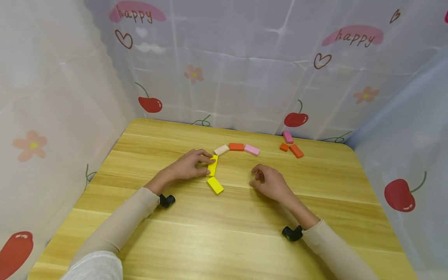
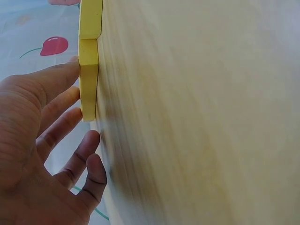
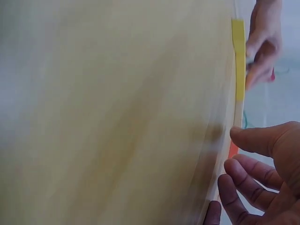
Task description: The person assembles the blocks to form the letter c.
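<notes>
We see wooden counter (image 1: 224, 233), far edge against cherry-print curtain (image 1: 245, 77). Our left hand (image 1: 190, 165) near counter middle, fingers straight, touching upper yellow block (image 1: 212, 165). Our right hand (image 1: 269, 182) well apart from it, resting on counter, fingers loosely curled, holding nothing. Second yellow block (image 1: 215, 185) just below first. Cream (image 1: 221, 149), orange (image 1: 236, 146), pink (image 1: 252, 150) blocks continue arc toward far edge.

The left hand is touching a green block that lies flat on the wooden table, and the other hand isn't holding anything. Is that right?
Not quite. The block under the left hand is yellow, not green; the head view shows it plainly, and the left wrist view agrees. The rest is right: it lies flat on the wooden table, and the right hand holds nothing.
</notes>
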The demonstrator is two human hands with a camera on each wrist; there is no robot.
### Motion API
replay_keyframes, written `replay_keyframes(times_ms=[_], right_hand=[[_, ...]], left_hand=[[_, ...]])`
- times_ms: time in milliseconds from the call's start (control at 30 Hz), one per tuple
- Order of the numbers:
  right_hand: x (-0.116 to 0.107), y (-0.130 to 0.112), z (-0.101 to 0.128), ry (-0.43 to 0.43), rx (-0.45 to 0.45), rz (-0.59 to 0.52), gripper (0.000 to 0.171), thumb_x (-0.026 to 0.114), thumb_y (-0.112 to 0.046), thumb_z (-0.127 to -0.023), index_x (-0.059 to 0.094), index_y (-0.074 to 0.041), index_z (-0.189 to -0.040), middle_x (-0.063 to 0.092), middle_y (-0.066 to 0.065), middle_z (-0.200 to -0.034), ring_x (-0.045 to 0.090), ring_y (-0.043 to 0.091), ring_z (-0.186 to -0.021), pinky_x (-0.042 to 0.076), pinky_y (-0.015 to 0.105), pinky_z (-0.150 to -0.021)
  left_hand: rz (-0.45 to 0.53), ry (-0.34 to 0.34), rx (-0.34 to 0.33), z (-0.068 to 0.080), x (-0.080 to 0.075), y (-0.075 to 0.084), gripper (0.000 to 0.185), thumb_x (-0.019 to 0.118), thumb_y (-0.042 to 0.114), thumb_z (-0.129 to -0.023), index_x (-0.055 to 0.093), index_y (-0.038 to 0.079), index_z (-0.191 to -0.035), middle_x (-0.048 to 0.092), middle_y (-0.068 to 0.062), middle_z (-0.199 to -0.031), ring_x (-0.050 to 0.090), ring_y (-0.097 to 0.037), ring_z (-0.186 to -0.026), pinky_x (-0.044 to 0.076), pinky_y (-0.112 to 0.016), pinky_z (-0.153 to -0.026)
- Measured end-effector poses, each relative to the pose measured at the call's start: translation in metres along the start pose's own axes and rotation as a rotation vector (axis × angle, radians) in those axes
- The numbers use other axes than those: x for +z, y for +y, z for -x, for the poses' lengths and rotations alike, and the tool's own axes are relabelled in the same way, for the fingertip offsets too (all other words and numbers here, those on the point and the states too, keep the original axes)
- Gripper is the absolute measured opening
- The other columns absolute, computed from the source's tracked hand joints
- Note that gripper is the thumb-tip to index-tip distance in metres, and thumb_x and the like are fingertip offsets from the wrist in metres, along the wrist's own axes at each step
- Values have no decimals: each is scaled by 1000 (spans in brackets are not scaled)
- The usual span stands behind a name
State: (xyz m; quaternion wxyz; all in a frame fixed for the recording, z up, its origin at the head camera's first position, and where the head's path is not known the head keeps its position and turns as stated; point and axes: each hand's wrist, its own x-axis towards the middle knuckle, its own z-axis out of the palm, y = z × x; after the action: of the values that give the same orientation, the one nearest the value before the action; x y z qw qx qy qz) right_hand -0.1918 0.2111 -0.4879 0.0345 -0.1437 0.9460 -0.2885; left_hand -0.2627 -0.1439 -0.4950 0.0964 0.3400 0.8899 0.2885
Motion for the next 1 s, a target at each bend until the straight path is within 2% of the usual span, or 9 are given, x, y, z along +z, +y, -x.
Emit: replay_keyframes(times_ms=[333,567,700,867,933,1000], right_hand=[[-39,51,-3,122,155,-99,28,76,-30,-102,71,-7,-118,74,13,-107,70,28,-97,55,39,-89],[-61,80,-3,193,246,-107,39,72,-35,-103,69,-2,-125,73,21,-116,70,35,-106,54,41,-94],[-70,97,-5,270,298,-113,44,72,-36,-103,67,-1,-128,71,21,-118,70,37,-107,52,32,-88],[-80,111,-9,350,393,-189,49,72,-36,-103,64,1,-133,66,20,-124,67,35,-108,50,17,-74],[-82,116,-11,372,423,-204,51,73,-37,-103,63,2,-135,63,22,-128,67,36,-110,50,19,-74],[-83,119,-14,384,445,-203,54,73,-36,-102,61,3,-137,60,25,-133,67,39,-113,52,26,-80]], left_hand=[[5,8,-4,-1,1,-2,53,77,32,-102,65,16,-151,59,-4,-158,51,-33,-141,45,-53,-116],[2,14,3,0,2,-3,52,77,32,-102,65,17,-150,59,-4,-157,52,-32,-140,46,-52,-115],[1,13,0,1,2,-2,52,76,33,-102,65,17,-150,59,-4,-157,52,-32,-140,46,-53,-115],[7,7,-6,0,1,-1,52,77,32,-102,65,17,-151,59,-4,-158,51,-32,-141,46,-52,-115],[5,7,-11,0,1,0,52,77,31,-102,65,16,-150,59,-4,-158,51,-32,-140,46,-52,-116],[3,8,-15,0,1,0,52,77,31,-102,65,16,-150,59,-3,-158,51,-32,-140,46,-51,-115]])
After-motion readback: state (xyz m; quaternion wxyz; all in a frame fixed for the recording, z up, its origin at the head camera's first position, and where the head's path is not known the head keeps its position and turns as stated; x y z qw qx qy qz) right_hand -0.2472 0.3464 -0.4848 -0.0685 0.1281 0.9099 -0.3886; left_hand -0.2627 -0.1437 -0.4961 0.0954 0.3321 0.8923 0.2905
